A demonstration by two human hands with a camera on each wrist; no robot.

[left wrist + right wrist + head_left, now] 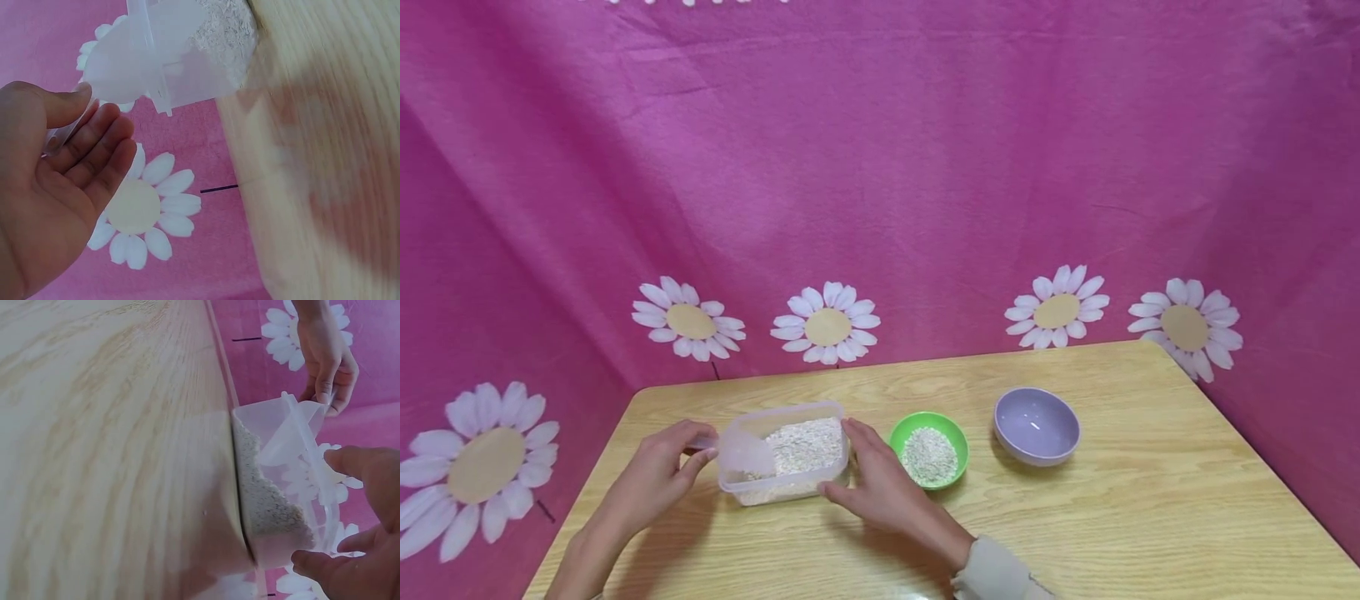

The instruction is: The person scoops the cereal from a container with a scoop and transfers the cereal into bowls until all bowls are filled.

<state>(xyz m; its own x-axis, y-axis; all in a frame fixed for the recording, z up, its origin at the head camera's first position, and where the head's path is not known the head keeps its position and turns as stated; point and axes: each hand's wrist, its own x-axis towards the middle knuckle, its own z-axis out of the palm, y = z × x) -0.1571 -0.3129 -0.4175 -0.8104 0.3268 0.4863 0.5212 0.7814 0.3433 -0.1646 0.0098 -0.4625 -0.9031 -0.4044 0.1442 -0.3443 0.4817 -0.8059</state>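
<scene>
At the left of the table, my left hand [658, 471] pinches the handle [62, 133] of a translucent plastic scoop [747, 454] between thumb and fingers. The scoop's wide end reaches over the rim into a clear rectangular container [778, 483]. Pale oat flakes [269, 503] slope up inside it, higher toward the right end. My right hand [883, 483] holds that right end, thumb at the front wall and fingers at the back corner. Just right of this hand sits a green bowl [957, 433] with a heap of the same flakes.
A purple bowl [1037, 425], with nothing in it, stands right of the green one. The wooden table [1135, 500] ends at a back edge close behind the container. A pink cloth with daisies [880, 167] hangs behind and at both sides.
</scene>
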